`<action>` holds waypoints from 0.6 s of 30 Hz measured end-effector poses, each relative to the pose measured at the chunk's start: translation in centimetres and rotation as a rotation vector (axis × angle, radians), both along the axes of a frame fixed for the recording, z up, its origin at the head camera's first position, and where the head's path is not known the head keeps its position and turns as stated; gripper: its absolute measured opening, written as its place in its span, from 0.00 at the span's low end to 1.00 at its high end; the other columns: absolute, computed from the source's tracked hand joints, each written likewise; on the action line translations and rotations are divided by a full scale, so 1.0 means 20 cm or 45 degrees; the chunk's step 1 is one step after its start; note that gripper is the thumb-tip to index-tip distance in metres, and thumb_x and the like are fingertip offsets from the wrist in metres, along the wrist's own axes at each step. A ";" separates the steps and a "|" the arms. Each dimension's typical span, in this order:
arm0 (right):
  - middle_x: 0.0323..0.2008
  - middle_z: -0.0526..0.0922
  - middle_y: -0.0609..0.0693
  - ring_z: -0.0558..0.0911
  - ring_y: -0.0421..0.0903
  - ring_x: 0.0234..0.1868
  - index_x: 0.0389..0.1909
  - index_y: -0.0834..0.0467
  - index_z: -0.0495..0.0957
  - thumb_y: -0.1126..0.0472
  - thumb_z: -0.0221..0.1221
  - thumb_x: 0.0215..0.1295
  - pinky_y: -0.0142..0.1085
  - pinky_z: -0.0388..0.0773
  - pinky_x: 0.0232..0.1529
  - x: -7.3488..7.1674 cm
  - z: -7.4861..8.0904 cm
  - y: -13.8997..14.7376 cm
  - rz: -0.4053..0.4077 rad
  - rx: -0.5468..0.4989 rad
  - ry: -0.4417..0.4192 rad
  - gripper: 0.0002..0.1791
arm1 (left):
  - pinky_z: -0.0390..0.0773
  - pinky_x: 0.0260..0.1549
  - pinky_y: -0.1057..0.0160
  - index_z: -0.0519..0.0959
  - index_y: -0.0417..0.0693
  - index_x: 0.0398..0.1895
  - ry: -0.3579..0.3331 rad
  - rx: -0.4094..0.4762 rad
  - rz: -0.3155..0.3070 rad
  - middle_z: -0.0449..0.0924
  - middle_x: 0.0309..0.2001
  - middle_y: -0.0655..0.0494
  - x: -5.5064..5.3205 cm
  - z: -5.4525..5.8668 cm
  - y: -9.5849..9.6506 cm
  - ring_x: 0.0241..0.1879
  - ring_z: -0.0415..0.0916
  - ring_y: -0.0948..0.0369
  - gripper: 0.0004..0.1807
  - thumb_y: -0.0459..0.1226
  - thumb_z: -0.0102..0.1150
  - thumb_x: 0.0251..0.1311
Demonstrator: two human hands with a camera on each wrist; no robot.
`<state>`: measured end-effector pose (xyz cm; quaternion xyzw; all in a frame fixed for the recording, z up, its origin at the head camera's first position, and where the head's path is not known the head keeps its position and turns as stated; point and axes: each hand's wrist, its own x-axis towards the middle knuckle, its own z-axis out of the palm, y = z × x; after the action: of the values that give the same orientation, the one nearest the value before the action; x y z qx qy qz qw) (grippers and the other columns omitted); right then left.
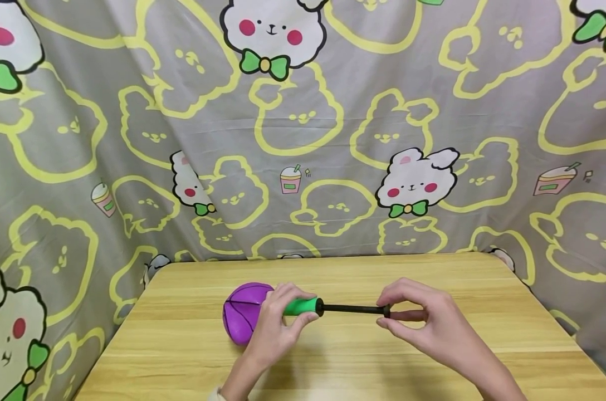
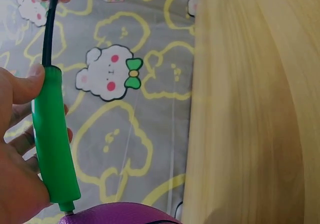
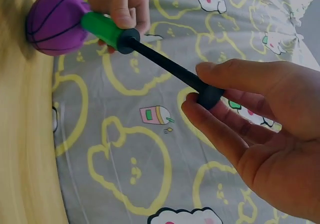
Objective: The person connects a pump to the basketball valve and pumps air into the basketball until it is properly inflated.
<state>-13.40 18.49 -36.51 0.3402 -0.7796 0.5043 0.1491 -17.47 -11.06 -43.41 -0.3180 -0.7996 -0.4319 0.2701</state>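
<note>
So the pump [image 1: 320, 307] is held sideways over the bench [image 1: 182, 356], green barrel on the left, black rod pulled well out to the right. Its nozzle end goes right up to a purple ball [image 1: 243, 314] with black seam lines; can't tell if the ball is actually sitting on the wood. Left hand [image 1: 278, 323] has its thumb and fingers curled round the barrel, just beside the ball. Right hand [image 1: 433, 320] is pinching the black handle at the rod's far end between thumb and fingertips. Behind the bench there's a grey curtain [image 1: 278, 133] covered in yellow outlines and white cartoon animals with green bows.
</note>
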 end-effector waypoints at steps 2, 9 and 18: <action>0.42 0.83 0.47 0.84 0.44 0.43 0.44 0.52 0.84 0.71 0.74 0.54 0.39 0.85 0.37 0.00 0.01 0.01 0.029 -0.003 0.001 0.18 | 0.67 0.45 0.57 0.85 0.56 0.46 -0.016 0.003 -0.005 0.82 0.41 0.68 0.00 0.00 0.00 0.44 0.78 0.65 0.13 0.41 0.74 0.59; 0.42 0.86 0.45 0.86 0.42 0.44 0.44 0.51 0.86 0.69 0.74 0.55 0.37 0.85 0.37 0.01 0.01 0.00 0.001 -0.021 0.004 0.17 | 0.68 0.44 0.56 0.85 0.55 0.45 -0.018 0.017 0.005 0.82 0.39 0.67 0.00 0.00 0.00 0.42 0.77 0.64 0.12 0.40 0.74 0.58; 0.39 0.87 0.46 0.87 0.43 0.40 0.42 0.53 0.87 0.70 0.75 0.52 0.37 0.85 0.34 -0.03 -0.07 -0.07 0.000 -0.063 0.003 0.17 | 0.65 0.45 0.56 0.85 0.55 0.45 0.017 -0.002 0.002 0.82 0.39 0.67 0.01 0.00 0.01 0.43 0.76 0.64 0.13 0.40 0.75 0.57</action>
<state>-13.98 17.16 -37.82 0.3372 -0.7666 0.5230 0.1584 -17.28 -10.88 -43.48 -0.3205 -0.7984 -0.4289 0.2755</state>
